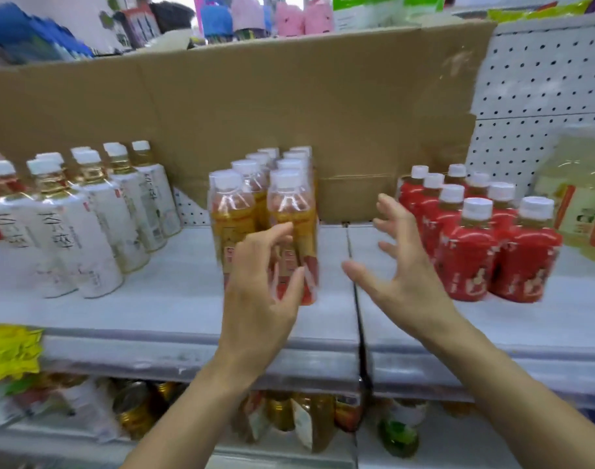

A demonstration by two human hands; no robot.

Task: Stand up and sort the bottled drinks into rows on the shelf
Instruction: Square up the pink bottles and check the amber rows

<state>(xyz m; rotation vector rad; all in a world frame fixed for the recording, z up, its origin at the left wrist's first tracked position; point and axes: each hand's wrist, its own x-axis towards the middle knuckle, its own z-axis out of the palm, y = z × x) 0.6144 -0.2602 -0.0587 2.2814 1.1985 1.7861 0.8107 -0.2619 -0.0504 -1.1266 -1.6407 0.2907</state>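
Bottled drinks (291, 204) stand upright in three groups on the white metal shelf (174, 299), all clear plastic with white screw caps and a glossy wrap round the body.

Nearest to me, under the shelf lip, more bottles (309, 421) with gold and green labels sit on a lower tier, and a yellow starburst tag (11, 350) hangs at the left edge.

My left hand (259, 282) is up in front of the orange-labelled bottles (233, 204). Its fingers are loosely curved and parted, with the thumb and forefinger either side of the front right bottle. The blur keeps me from telling whether they touch it.

My right hand (401, 265) is spread wide with bent fingers and holds nothing. It hovers over the bare strip between the orange group and the red-labelled bottles (472, 252), near the dark seam where two shelf boards meet.

The orange group runs back in two files, amber liquid showing through the ribbed shoulders. The red group, squat and round-shouldered, also runs back in two files on the right. On the left, the white-labelled bottles (69, 231) are taller and straight-sided with dark brush lettering, their files slanting away.

Beyond the red group is a large jug (573, 204) of pale liquid. Behind everything a creased brown cardboard sheet (255, 106) leans against white pegboard (540, 79). Above it are blurred pink and blue goods (289, 15).
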